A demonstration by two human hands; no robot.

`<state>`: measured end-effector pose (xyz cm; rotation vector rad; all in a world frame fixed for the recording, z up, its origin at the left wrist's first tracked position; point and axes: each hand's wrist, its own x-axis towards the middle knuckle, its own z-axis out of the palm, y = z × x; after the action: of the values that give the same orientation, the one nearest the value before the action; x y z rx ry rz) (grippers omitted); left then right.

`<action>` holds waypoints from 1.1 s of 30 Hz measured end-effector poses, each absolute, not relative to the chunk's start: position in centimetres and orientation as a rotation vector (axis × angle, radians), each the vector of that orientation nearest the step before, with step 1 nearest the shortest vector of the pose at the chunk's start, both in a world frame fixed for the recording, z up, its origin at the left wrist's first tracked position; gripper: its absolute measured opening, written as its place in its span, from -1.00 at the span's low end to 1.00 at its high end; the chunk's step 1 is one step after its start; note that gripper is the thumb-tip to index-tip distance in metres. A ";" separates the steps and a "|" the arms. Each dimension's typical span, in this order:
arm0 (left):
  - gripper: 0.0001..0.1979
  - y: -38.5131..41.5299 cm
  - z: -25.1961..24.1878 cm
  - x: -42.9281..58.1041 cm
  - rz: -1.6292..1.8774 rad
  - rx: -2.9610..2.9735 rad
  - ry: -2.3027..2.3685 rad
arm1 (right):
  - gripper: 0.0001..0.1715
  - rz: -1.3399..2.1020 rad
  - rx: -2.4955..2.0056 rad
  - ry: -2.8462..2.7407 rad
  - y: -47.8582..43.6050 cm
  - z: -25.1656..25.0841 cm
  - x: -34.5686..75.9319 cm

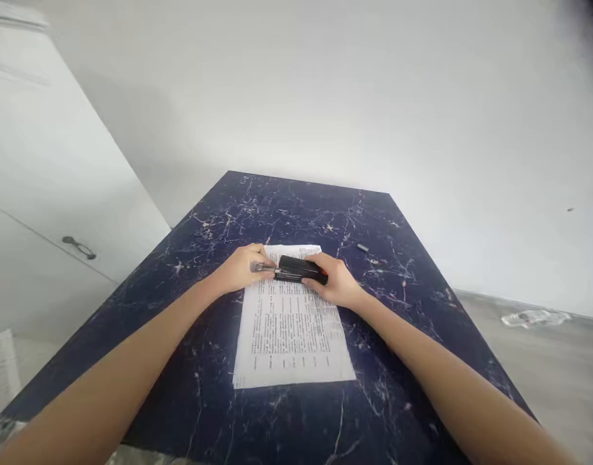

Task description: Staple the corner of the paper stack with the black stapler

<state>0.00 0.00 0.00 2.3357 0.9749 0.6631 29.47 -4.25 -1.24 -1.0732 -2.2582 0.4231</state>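
A black stapler lies crosswise over the upper part of a printed paper stack. My right hand is closed around its right end, thumb on the near side and fingers on the far side. A bit of orange shows at that end beside the palm. At the other end, my left hand pinches a metal part that sticks out to the left. The left fingertips partly cover this metal piece. Right of the paper, a small grey strip, which looks like staples, lies on the table.
The dark blue marbled table narrows away toward a pale wall. On the left stands a white cabinet with a dark handle. Some clear crumpled plastic lies on the floor at the right.
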 end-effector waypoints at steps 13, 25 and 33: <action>-0.86 0.0 0.2 -0.1 0.797 2.625 0.824 | -0.62 0.442 -1.067 -2.231 -4.5 -1.0 29.3; -0.85 0.0 0.3 -0.1 1.061 2.419 0.925 | -0.64 0.440 -1.068 -2.230 -4.5 -0.9 29.3; -0.85 0.0 0.3 -0.3 1.147 2.431 1.119 | -0.64 0.454 -1.076 -2.237 -4.5 -0.8 29.3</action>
<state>-0.27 -0.04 0.27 2.4308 1.1186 1.1472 29.27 -4.52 -0.80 -1.0755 -2.2367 0.4539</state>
